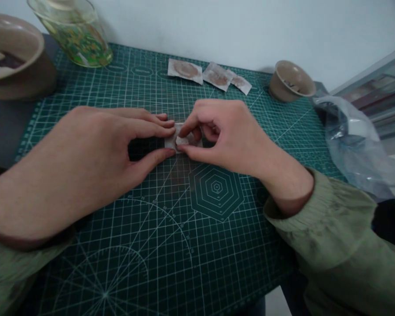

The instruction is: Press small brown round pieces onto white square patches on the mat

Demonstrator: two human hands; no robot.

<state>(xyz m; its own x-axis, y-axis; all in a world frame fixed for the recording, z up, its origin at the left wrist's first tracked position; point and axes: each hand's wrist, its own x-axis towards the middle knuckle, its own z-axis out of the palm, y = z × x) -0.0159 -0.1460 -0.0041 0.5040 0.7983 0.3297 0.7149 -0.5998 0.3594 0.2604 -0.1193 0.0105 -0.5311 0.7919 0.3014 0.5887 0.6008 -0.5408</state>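
pinching a small pale crumpled packet [181, 140] between both hands.

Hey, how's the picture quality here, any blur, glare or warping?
Head view: light is dim and even, with soft shadows under the left hand and right hand; the packet they pinch looks slightly soft; the mat grid bows toward the edges; faint sheen on the plastic bag, no strong glare.

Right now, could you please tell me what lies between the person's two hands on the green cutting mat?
In the head view, a small white paper packet sits between the left hand and right hand, pinched by both.
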